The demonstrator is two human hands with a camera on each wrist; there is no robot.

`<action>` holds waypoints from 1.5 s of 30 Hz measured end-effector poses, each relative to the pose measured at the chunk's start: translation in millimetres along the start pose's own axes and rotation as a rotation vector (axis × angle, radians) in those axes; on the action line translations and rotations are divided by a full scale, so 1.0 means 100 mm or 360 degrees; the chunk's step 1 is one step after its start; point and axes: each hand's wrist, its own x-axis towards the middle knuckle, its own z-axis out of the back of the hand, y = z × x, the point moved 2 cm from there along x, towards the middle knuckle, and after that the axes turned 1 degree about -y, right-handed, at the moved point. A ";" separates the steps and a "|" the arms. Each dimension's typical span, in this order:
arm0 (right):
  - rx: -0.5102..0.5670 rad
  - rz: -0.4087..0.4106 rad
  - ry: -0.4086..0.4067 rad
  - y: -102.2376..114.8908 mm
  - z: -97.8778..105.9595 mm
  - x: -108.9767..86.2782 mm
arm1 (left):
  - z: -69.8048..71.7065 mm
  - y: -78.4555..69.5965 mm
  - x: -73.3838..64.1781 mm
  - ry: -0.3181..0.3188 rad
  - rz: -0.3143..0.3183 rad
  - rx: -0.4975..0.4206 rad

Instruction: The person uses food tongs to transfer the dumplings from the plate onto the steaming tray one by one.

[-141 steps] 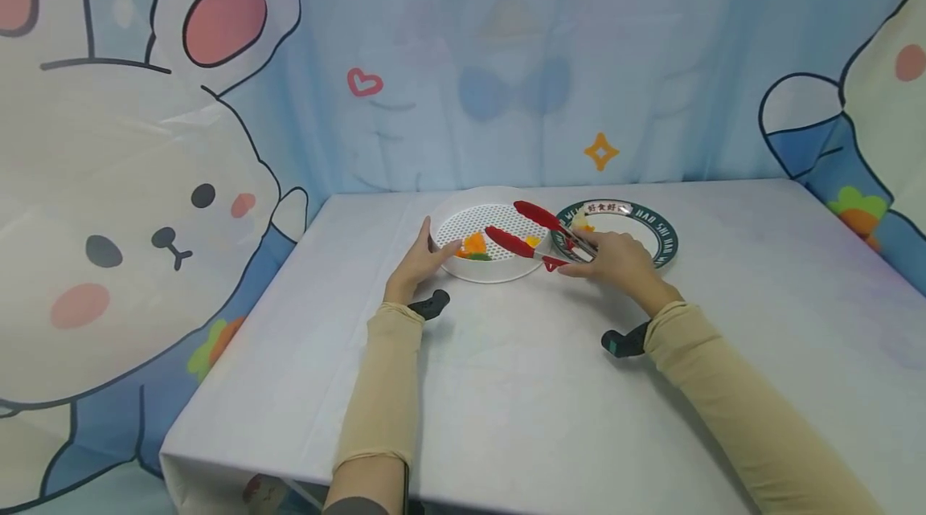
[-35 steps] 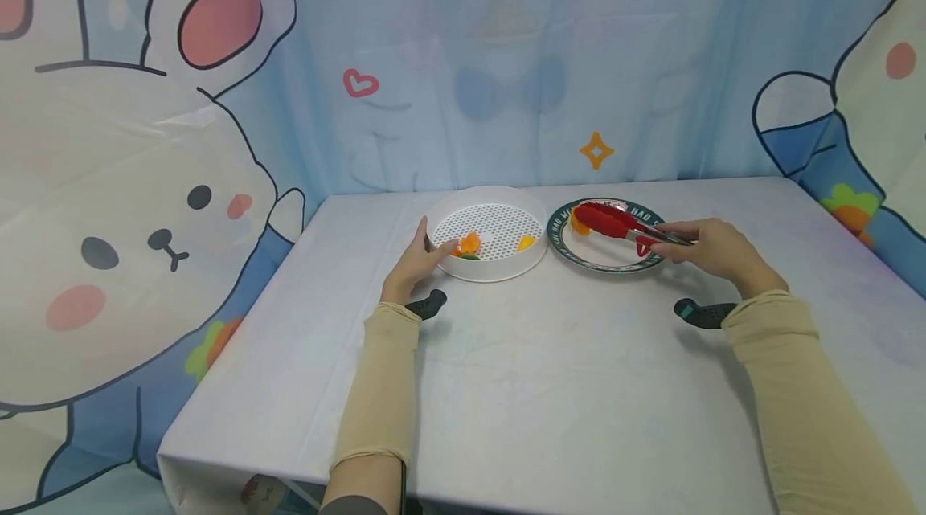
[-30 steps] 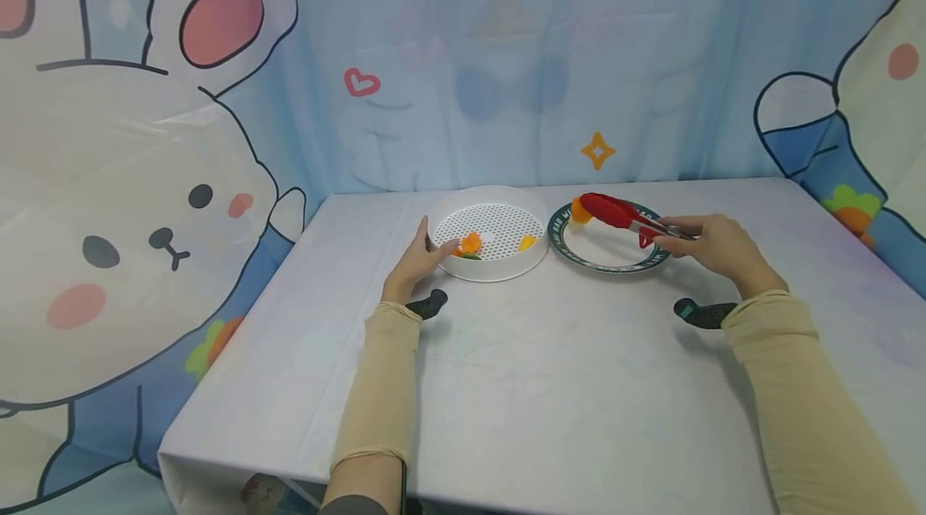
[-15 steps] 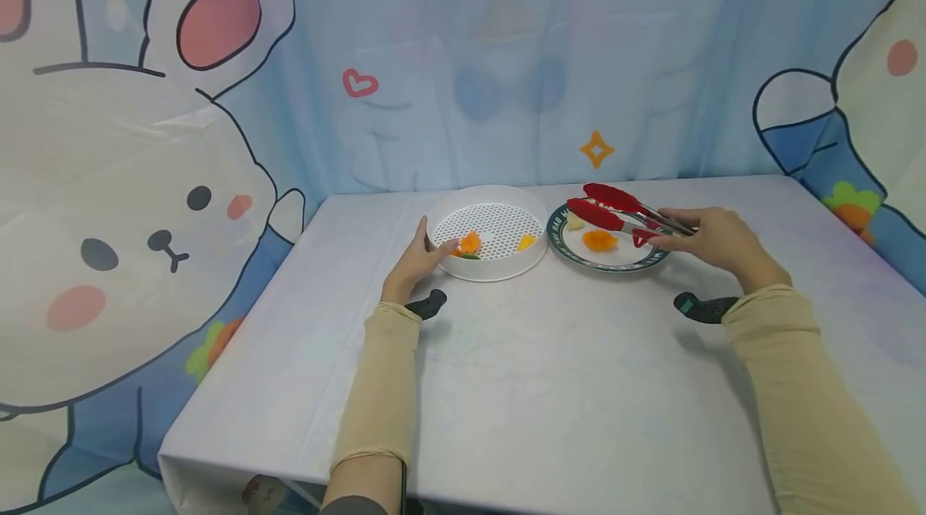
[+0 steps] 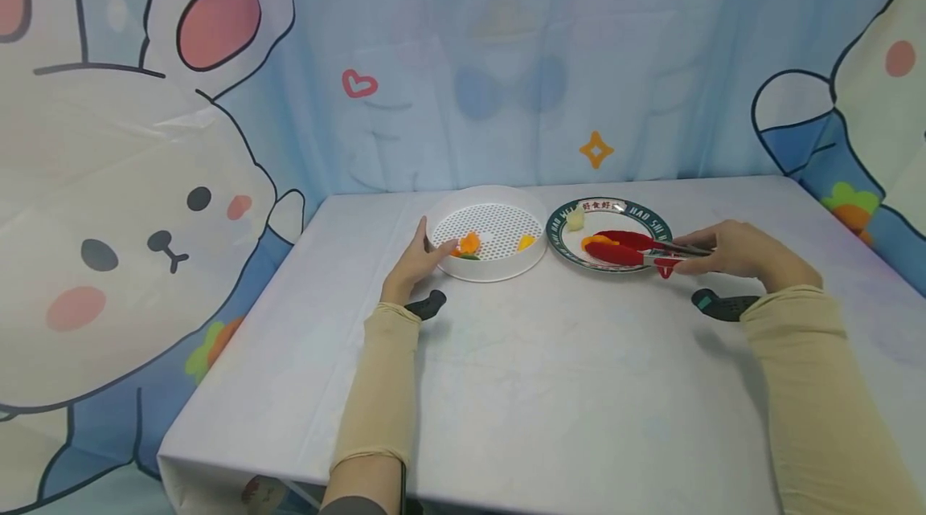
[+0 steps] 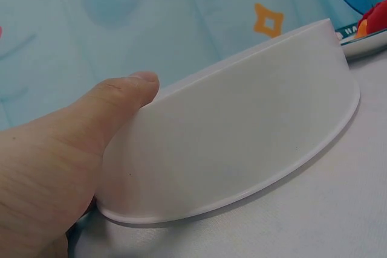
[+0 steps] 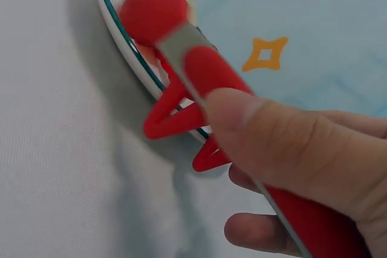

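My left hand (image 5: 419, 262) holds the near left side of a round white basket (image 5: 499, 270) with a perforated bottom. In the left wrist view the thumb (image 6: 130, 92) lies at the rim; the other fingers are hidden. Inside are an orange flower-shaped piece (image 5: 470, 243), a yellow piece (image 5: 526, 242) and a bit of green (image 5: 469, 257). My right hand (image 5: 745, 254) grips red-tipped tongs (image 5: 622, 254), thumb on the upper arm in the right wrist view. Their tips lie around an orange piece (image 5: 587, 242) on the green-rimmed plate (image 5: 654, 223). A pale yellow piece (image 5: 575, 218) sits farther back there.
Basket and plate stand side by side near the back edge of a table (image 5: 521, 386) with a white cloth. Behind it hangs a blue curtain (image 5: 434, 33) with cartoon prints. Black camera mounts (image 5: 723, 306) stick out from the wrists.
The tongs went from over the basket to the plate, lifted the orange piece there and released it nearer the front. Now they have come down and closed around it. The left hand stayed.
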 end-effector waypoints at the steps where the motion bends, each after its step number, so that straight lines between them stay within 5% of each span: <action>1: 0.0005 0.0002 -0.0002 -0.01 -0.01 0.00 | 0.00 0.00 0.00 0.0000 0.0001 0.0000; 18: 0.0223 -0.0022 -0.0050 -0.06 -0.05 0.10 | 0.00 0.03 0.00 -0.0001 -0.0025 -0.0041; 33: 0.0207 0.0007 -0.0261 0.32 -0.09 0.18 | 0.01 0.04 0.01 0.0010 -0.0014 -0.0047; 45: 0.0469 0.0155 -0.0833 1.15 -0.25 0.10 | 0.00 0.01 0.01 0.0001 -0.0016 -0.0004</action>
